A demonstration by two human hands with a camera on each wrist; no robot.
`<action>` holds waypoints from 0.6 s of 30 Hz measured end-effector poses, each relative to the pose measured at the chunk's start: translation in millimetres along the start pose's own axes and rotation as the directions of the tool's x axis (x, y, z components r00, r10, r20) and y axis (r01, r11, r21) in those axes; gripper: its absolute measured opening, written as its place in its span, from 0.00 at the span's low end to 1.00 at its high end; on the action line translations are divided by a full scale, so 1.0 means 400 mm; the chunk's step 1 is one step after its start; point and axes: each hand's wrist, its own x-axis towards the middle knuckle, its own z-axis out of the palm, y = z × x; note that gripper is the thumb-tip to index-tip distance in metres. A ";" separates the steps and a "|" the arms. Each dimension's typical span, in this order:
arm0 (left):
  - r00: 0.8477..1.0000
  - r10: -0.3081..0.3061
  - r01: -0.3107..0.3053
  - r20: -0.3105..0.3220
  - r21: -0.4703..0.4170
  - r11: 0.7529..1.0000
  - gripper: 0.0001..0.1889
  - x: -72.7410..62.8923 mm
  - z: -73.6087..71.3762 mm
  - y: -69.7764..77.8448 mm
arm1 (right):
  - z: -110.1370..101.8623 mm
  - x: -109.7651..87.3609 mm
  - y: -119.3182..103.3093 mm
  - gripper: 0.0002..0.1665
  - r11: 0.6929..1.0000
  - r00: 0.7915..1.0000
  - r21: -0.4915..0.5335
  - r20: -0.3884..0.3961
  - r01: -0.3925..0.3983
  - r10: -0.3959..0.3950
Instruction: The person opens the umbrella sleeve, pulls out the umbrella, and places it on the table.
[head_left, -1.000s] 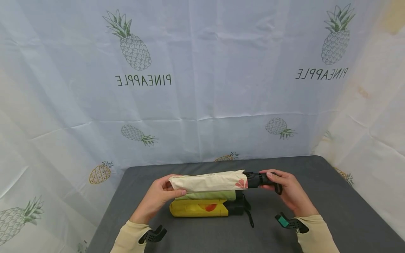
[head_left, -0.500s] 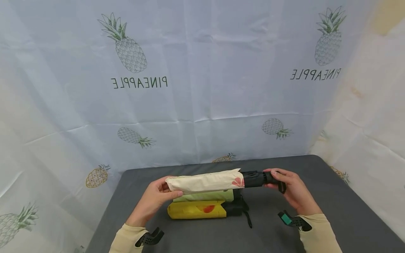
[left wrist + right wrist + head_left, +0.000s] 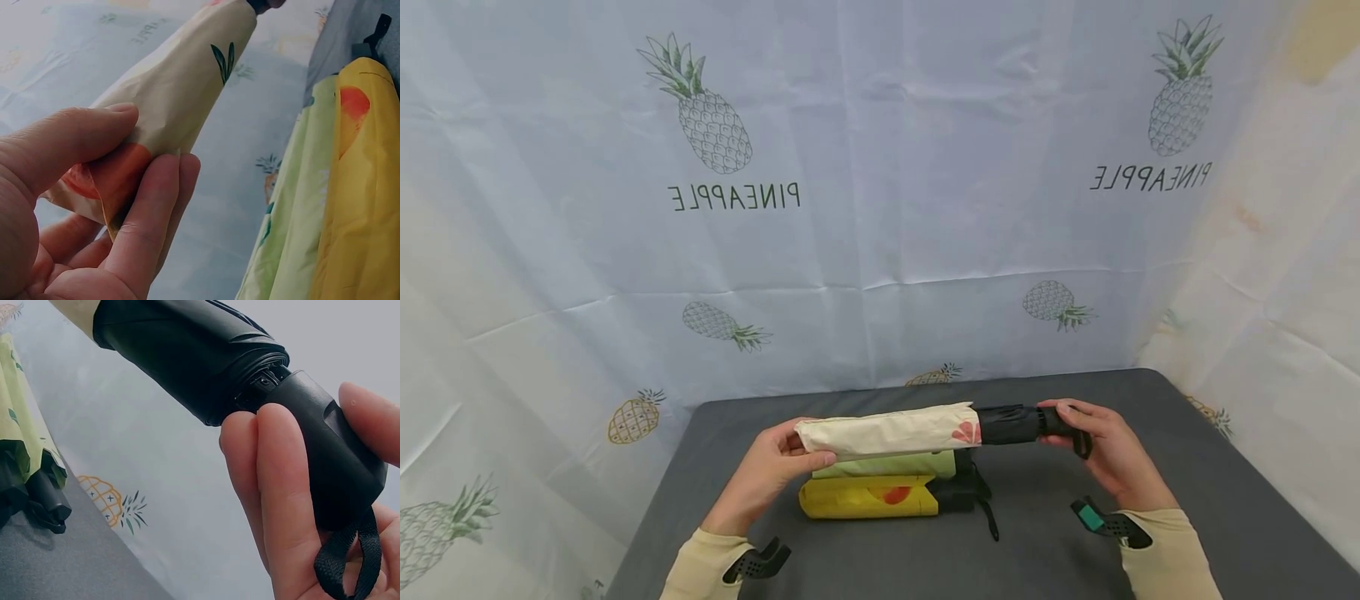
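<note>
In the head view a folded black umbrella (image 3: 1009, 424) lies level above the table, partly inside a cream fabric sleeve (image 3: 887, 432) with a red print. My left hand (image 3: 766, 467) pinches the sleeve's left end between thumb and fingers. My right hand (image 3: 1101, 446) grips the umbrella's black handle (image 3: 331, 456), from which a wrist strap (image 3: 350, 559) loops down in the right wrist view. A stretch of black canopy (image 3: 187, 350) shows between sleeve and handle. The rest of the canopy is hidden in the sleeve.
Below the held umbrella, a yellow-sleeved umbrella (image 3: 865, 497) and a green-sleeved umbrella (image 3: 887, 467) lie side by side on the dark grey table (image 3: 1000, 567). Both have black handles at the right. A pineapple-print curtain (image 3: 880, 208) hangs behind the table.
My right hand has moved right with the handle, drawing the black umbrella further out of the cream sleeve. My left hand keeps its hold at the sleeve's end. The umbrellas on the table lie still.
</note>
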 end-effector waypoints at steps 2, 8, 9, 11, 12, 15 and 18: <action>1.000 -0.001 0.001 0.000 0.001 1.000 0.33 0.000 -0.001 0.000 | -0.006 -0.001 -0.001 0.19 1.000 1.000 0.004 0.003 0.000 0.000; 1.000 0.003 -0.003 0.018 -0.013 1.000 0.33 0.001 -0.003 -0.001 | -0.022 -0.005 -0.002 0.20 0.999 1.000 0.032 0.014 0.020 -0.021; 1.000 0.003 -0.002 0.020 -0.018 1.000 0.33 0.001 -0.003 -0.001 | -0.023 -0.005 -0.003 0.21 0.999 1.000 0.037 0.017 0.026 -0.026; 1.000 0.004 -0.003 0.021 -0.026 1.000 0.33 0.001 -0.004 -0.001 | -0.026 -0.006 -0.004 0.21 0.998 0.999 0.047 0.023 0.033 -0.034; 1.000 0.004 -0.003 0.022 -0.028 1.000 0.33 0.001 -0.004 -0.001 | -0.027 -0.006 -0.004 0.21 0.998 0.999 0.052 0.025 0.035 -0.037; 1.000 0.008 -0.007 0.025 -0.029 1.000 0.32 0.002 -0.004 -0.001 | -0.028 -0.009 -0.006 0.21 0.998 0.999 0.051 0.028 0.036 -0.038; 1.000 0.013 -0.012 0.026 -0.023 1.000 0.31 0.002 -0.003 -0.001 | -0.028 -0.012 -0.009 0.21 0.998 0.999 0.061 0.029 0.035 -0.036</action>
